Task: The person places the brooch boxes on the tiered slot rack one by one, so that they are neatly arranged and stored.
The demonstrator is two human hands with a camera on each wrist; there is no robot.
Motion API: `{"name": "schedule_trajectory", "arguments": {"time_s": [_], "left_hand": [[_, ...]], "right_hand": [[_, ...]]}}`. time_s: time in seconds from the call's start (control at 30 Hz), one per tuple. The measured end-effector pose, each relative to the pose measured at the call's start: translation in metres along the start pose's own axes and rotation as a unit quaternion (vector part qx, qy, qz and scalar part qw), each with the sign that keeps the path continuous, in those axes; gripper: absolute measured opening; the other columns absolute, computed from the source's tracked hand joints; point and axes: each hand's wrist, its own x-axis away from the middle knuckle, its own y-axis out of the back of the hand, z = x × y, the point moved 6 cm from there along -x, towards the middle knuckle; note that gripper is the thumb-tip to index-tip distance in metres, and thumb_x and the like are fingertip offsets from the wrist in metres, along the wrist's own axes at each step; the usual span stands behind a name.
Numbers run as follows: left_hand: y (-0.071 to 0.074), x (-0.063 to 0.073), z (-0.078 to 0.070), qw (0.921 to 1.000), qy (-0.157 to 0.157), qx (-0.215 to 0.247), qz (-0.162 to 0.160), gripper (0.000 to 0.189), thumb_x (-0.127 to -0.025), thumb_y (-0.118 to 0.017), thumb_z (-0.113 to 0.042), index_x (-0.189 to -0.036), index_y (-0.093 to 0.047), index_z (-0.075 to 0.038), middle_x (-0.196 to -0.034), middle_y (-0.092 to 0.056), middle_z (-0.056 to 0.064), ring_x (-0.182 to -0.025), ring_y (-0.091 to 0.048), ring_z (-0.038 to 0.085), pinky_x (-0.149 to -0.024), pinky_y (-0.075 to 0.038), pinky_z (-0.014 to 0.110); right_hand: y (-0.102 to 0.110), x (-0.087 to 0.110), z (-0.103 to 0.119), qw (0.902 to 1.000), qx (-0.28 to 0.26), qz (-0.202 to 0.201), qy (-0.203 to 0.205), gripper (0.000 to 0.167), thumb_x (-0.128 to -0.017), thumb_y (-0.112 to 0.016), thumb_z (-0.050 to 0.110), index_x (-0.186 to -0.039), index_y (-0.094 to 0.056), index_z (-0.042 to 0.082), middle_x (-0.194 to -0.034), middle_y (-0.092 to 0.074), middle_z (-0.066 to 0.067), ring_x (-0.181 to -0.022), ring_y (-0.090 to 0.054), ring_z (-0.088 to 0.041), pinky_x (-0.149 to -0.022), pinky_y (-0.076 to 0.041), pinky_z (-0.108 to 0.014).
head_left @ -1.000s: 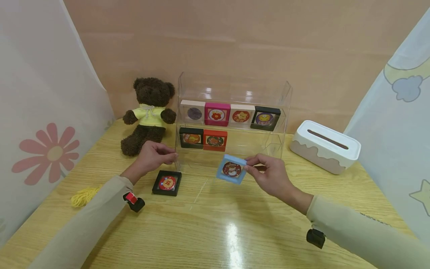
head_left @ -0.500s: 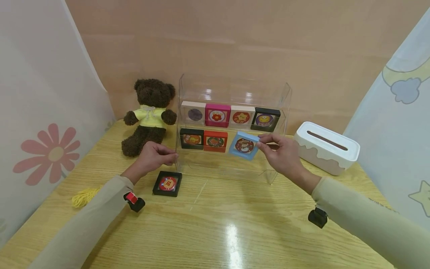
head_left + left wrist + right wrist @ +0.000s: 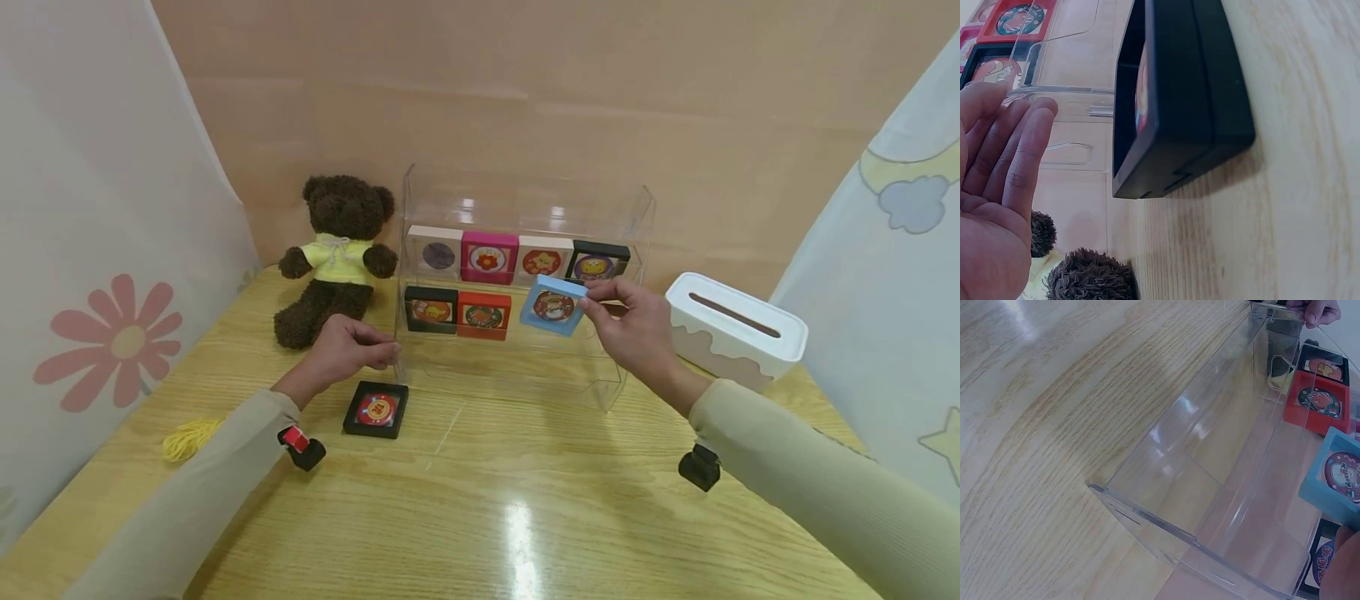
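Observation:
My right hand (image 3: pixel 633 325) pinches the right edge of a light blue square display frame (image 3: pixel 553 307) with a round dark red badge inside. The frame is slightly tilted in front of the middle tier of a clear acrylic display rack (image 3: pixel 517 200), right of a red frame (image 3: pixel 484 316) and a black frame (image 3: pixel 431 310). It overlaps the tier above in the head view. My left hand (image 3: pixel 347 352) pinches the rack's lower left edge between thumb and fingers. Below that hand, another black frame (image 3: pixel 377 409) with a red badge lies on the table.
Several frames, including a magenta frame (image 3: pixel 490 257), stand on the rack's upper tier. A brown teddy bear (image 3: pixel 341 262) sits left of the rack. A white tissue box (image 3: pixel 735 325) stands at right. Yellow string (image 3: pixel 191 439) lies at far left on the wooden table (image 3: pixel 450 517).
My right hand has raised the blue frame from low in front of the rack up and right to the middle tier, turning it more upright. My left hand stays at the rack's edge.

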Motion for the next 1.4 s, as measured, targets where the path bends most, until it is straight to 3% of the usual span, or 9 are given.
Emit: {"name": "schedule_trajectory", "arguments": {"time_s": [0.47,1.27,1.4], "left_hand": [[-0.002,0.0,0.0,1.0,0.001,0.0,-0.002,0.02,-0.086,-0.071,-0.005,-0.094,-0.07,0.013,-0.085,-0.069,0.021,-0.073,-0.069,0.026,-0.067,-0.055,0.046],[-0.001,0.0,0.001,0.9999,0.009,0.004,-0.003,0.021,-0.085,-0.072,-0.006,-0.094,-0.07,0.013,-0.082,-0.069,0.02,-0.071,-0.07,0.024,-0.066,-0.056,0.042],[-0.001,0.0,0.001,0.9999,0.012,0.004,-0.002,0.022,-0.085,-0.072,-0.007,-0.095,-0.07,0.013,-0.083,-0.069,0.02,-0.071,-0.07,0.024,-0.065,-0.056,0.038]], "right_hand": [[-0.018,-0.002,-0.006,0.9997,0.014,0.021,-0.009,0.008,-0.082,-0.071,-0.004,-0.082,-0.064,-0.005,-0.102,-0.067,-0.019,-0.09,-0.066,-0.029,-0.073,-0.054,-0.043],[-0.033,0.004,-0.012,0.9977,0.014,0.056,-0.035,0.008,-0.084,-0.07,-0.003,-0.083,-0.062,-0.004,-0.103,-0.067,-0.019,-0.091,-0.065,-0.031,-0.073,-0.055,-0.044],[-0.034,0.005,-0.011,0.9979,0.018,0.058,-0.021,0.009,-0.083,-0.071,-0.001,-0.084,-0.062,-0.003,-0.102,-0.065,-0.018,-0.09,-0.064,-0.03,-0.071,-0.055,-0.044]]}}
